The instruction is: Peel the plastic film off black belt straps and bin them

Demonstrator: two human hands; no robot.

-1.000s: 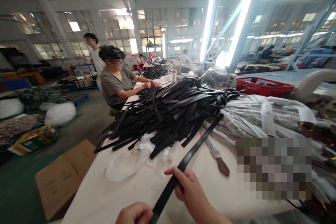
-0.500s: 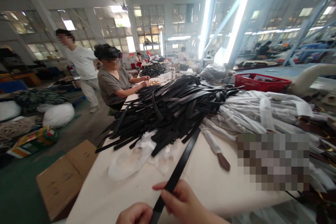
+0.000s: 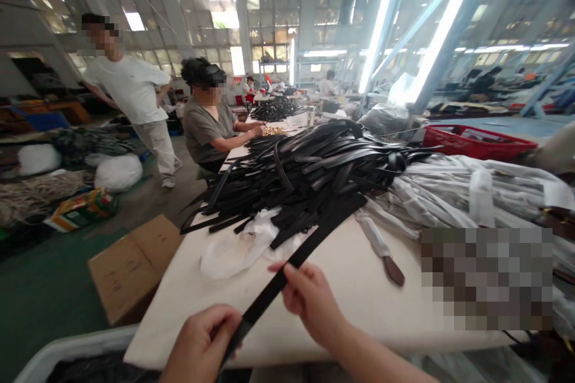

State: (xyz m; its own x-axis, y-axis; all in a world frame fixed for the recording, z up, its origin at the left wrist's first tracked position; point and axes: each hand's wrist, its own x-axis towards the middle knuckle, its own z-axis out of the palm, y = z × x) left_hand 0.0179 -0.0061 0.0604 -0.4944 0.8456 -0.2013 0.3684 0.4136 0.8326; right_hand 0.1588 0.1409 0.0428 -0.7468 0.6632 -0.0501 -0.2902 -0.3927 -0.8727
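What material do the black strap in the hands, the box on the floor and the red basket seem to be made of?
Black strap, held by left hand and right hand: probably leather or imitation, smooth with a dull sheen. Box: brown corrugated cardboard, matte, folded flaps. Red basket: likely plastic, with a moulded rim.

You've got one black strap (image 3: 287, 268) in hand: long, flat, narrow, matte, no buckle visible on the part in view. It runs diagonally, low end at bottom centre near you, rising up and right over the white table (image 3: 341, 293). The far end reaches the edge of the big pile of black straps (image 3: 309, 170) mid-table; can't tell whether it touches the pile or just overlaps it in view. Strap is straight, not twisted
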